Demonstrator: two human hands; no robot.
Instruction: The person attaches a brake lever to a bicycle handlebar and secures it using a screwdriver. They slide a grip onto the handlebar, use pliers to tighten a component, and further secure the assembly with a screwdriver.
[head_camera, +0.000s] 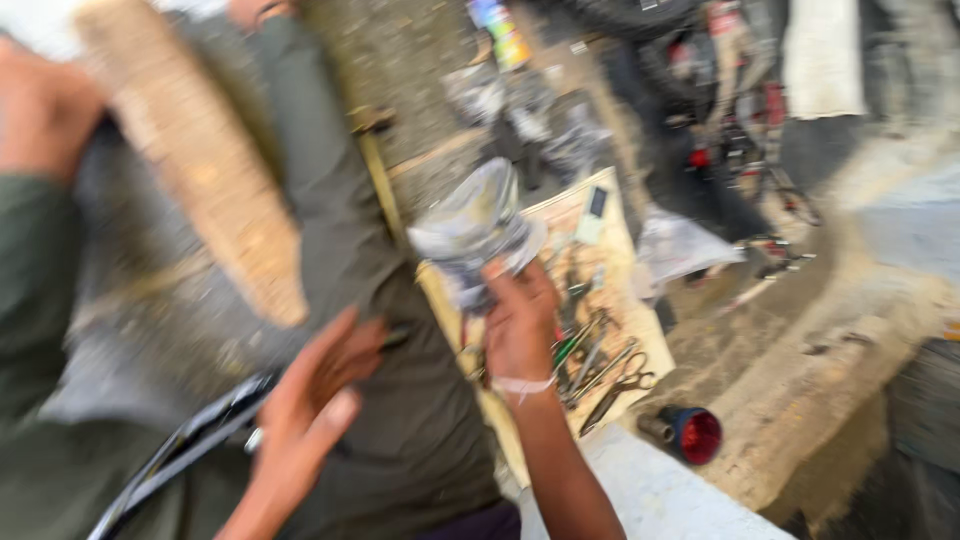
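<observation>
Blurred view, everything smeared, but the right hand (520, 325) is up in the middle of the frame, fingers (500, 272) wrapped around the base of a shiny, silvery crumpled bundle (475, 225), looks like a foil or plastic wrapping, held above the tools. The left hand (305, 420) is lower and nearer, open, fingers (350, 350) spread and loose, gripping nothing, hovering just beside a dark curved metal part (185, 450) at the near left. Right alongside stands another person in a grey-green shirt (400, 400), filling the centre. Behind the raised hand, a cardboard sheet (600, 260) lies on the ground, carrying a scatter of hand tools (600, 365), scissors or pliers among them. To the near right of it, a red-capped cylinder (690, 435) lies on its side. At upper left, a tan woven board (200, 160) slants across.
</observation>
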